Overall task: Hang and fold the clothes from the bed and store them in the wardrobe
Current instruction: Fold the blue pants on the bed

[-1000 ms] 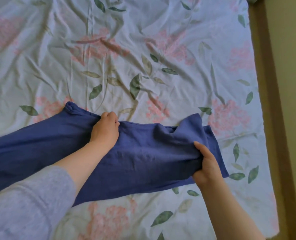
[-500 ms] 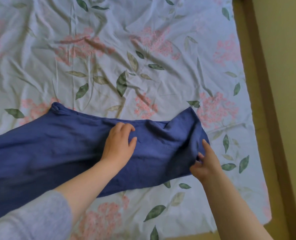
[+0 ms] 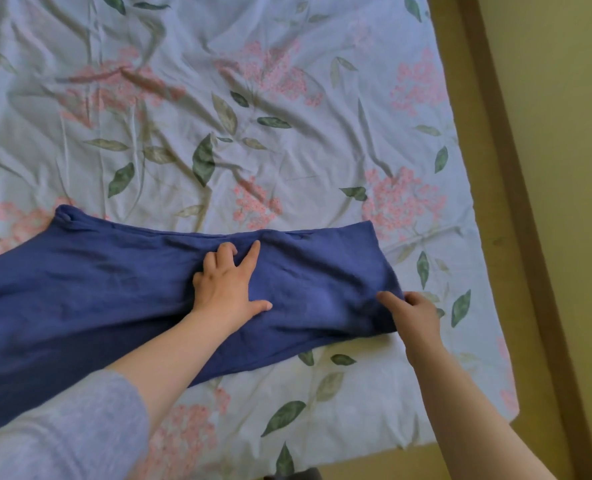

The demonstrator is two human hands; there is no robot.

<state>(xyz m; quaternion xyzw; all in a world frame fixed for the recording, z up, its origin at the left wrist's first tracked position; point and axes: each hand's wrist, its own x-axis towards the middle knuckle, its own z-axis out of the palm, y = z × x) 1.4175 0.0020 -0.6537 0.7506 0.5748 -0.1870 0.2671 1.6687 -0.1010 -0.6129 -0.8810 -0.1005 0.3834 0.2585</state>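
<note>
**Soft daylight, mild blur**

You've got even, fairly bright light, no glare. Sheet point(image 3: 287, 157) creases throw soft shadows. Blue garment point(image 3: 97, 289) reads dark w/ faint shade by left hand point(image 3: 225, 285). Sleeve point(image 3: 62, 427) at btm-left corner looks stretched & soft.

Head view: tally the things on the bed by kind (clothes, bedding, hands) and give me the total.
Clothes: 1, the dark blue soft cloth garment
Bedding: 1, the pale floral-print bed sheet
Hands: 2, the left hand resting on the garment and the right hand pinching its end
Total: 4
</note>
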